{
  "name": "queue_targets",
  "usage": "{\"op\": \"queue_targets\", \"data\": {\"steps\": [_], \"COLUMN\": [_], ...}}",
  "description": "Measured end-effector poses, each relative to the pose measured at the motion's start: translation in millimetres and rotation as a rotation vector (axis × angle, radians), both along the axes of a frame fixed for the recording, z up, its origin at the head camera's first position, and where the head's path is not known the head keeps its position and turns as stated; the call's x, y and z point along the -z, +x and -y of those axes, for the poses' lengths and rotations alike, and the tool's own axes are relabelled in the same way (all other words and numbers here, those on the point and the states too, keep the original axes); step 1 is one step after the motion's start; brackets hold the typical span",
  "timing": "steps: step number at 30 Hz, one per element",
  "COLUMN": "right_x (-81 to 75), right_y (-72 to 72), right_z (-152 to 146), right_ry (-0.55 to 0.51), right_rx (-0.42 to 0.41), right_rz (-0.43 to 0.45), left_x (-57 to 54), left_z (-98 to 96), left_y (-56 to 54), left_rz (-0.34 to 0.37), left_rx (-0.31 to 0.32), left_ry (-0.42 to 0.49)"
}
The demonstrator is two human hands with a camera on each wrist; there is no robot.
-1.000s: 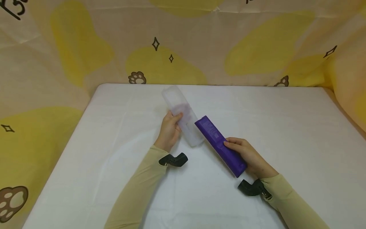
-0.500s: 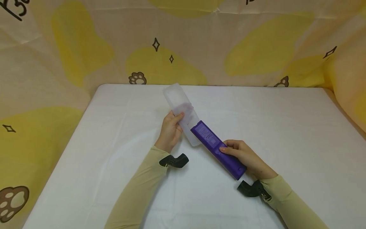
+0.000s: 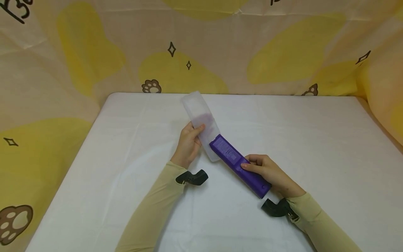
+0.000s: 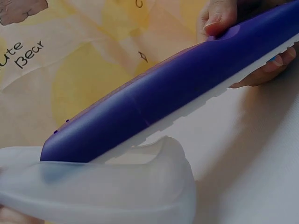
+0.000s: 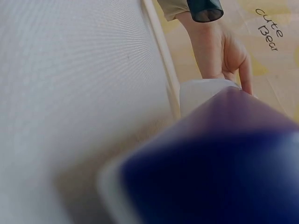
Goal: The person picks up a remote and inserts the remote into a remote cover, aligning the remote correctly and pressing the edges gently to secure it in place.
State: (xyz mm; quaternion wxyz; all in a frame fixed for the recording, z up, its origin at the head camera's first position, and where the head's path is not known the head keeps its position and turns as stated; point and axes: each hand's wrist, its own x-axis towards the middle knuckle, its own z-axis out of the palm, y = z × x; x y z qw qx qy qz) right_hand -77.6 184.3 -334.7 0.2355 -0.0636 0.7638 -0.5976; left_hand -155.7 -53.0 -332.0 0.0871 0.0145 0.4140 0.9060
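With the translucent sleeve [image 3: 207,121] gripped by the left hand [image 3: 187,144], the purple remote [image 3: 232,158], pinched by the right hand [image 3: 274,175], was dipped just inside it, fitting apparently under way, lengthwise alignment needed next.

- remote [image 3: 235,161]: purple back, wht front
- cover [image 3: 204,117]: translucent wht
- tabletop [image 3: 104,185]: wht
- backdrop [image 3: 237,45]: beige w/ yel. blobs, brn paws, blk sparkles
- sleeves [image 3: 151,206]: lt khaki

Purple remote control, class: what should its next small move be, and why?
Perhaps the right hand should slide the purple remote control slightly deeper into the translucent cover: the left wrist view shows only its leading end dipping past the cover's rim, most of its length lies outside, and the left hand grips the cover.
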Motion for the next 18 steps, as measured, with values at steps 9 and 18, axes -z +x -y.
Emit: {"op": "queue_targets", "data": {"steps": [9, 18], "right_x": [4.0, 2.7], "right_y": [-1.3, -1.2], "right_z": [-2.1, -0.9], "right_ry": [-0.022, -0.026], "right_rx": [-0.068, -0.117], "right_rz": [-0.058, -0.06], "left_x": [-2.5, -9.9], "left_z": [0.5, 1.8], "left_y": [2.1, 4.5], "left_rz": [-0.044, -0.132], "left_rx": [0.042, 0.142], "left_ry": [-0.03, -0.067]}}
